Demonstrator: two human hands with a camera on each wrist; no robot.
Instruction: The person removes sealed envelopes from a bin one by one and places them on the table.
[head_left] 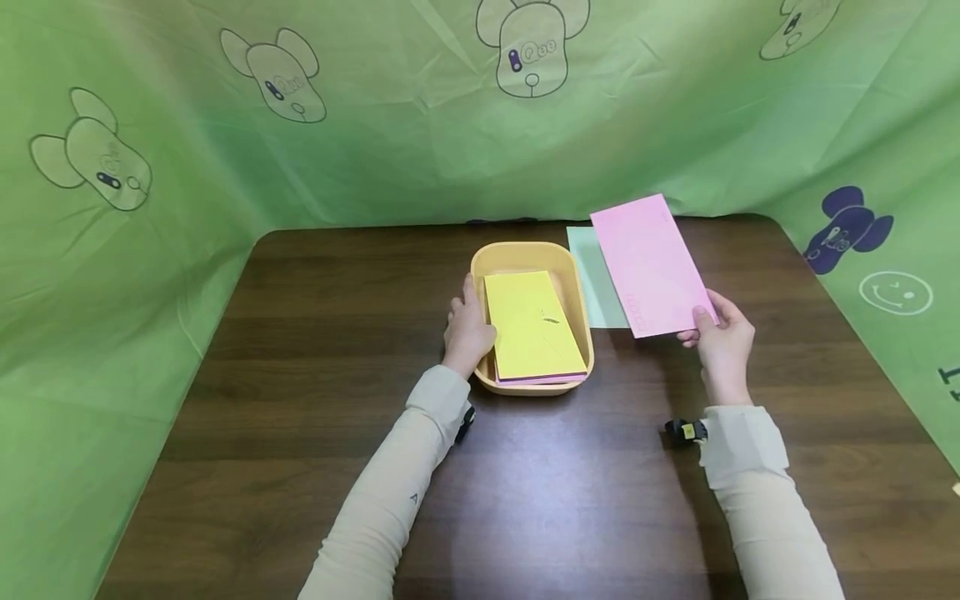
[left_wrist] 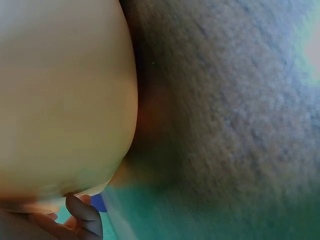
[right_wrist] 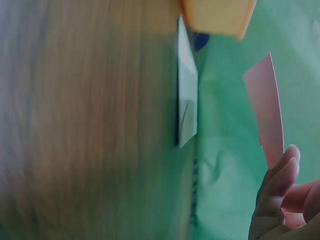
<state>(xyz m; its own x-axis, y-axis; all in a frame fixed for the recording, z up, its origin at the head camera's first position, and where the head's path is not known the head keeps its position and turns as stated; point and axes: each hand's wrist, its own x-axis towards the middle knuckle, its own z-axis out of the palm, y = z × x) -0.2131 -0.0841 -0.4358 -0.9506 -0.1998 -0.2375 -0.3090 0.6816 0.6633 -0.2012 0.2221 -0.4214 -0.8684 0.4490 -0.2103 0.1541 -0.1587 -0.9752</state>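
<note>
My right hand [head_left: 726, 346] pinches a pink envelope [head_left: 651, 267] by its lower right corner, thumb on top. The envelope is raised above the table; in the right wrist view the pink envelope [right_wrist: 267, 110] is seen nearly edge-on. Partly under it from above, a pale green envelope [head_left: 600, 279] lies on the table, right of a yellow-orange plastic basket [head_left: 581, 333]. With my left hand [head_left: 467, 333] I hold the basket's left rim. Inside the basket rests a stack with a yellow envelope [head_left: 528, 325] on top and pink edges below.
The dark wooden table [head_left: 322, 350] reaches back to a green cloth backdrop [head_left: 390, 158] printed with cartoon heads. Black wrist cameras are strapped at both white sleeves [head_left: 750, 450]. Basket wall [left_wrist: 65, 100] fills much of the left wrist view.
</note>
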